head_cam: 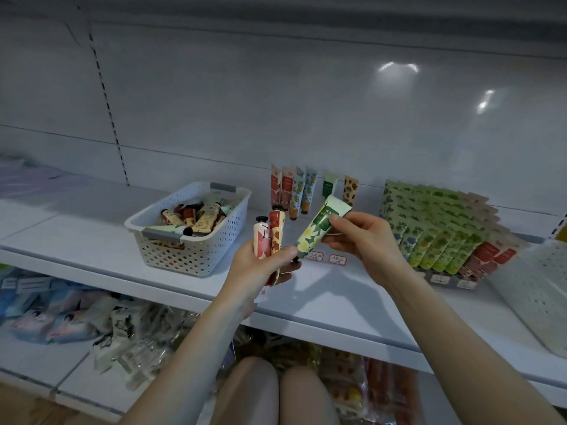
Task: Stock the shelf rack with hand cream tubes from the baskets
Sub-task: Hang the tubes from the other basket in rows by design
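Note:
My left hand (260, 265) grips two hand cream tubes (269, 236), pink and red, caps up, above the white shelf (331, 299). My right hand (365, 237) pinches a green and yellow tube (319, 228), tilted with its cap end touching my left fingers. A white perforated basket (190, 240) with several loose tubes sits on the shelf left of my hands. Several tubes (294, 190) stand upright against the back panel. A tiered rack (441, 228) at the right holds rows of green and red tubes.
Price labels (326, 257) lie on the shelf under my hands. A second white perforated basket (534, 289) shows at the right edge. The lower shelf (73, 357) holds packaged goods in clear wrappers. My knees (276, 391) are at the bottom.

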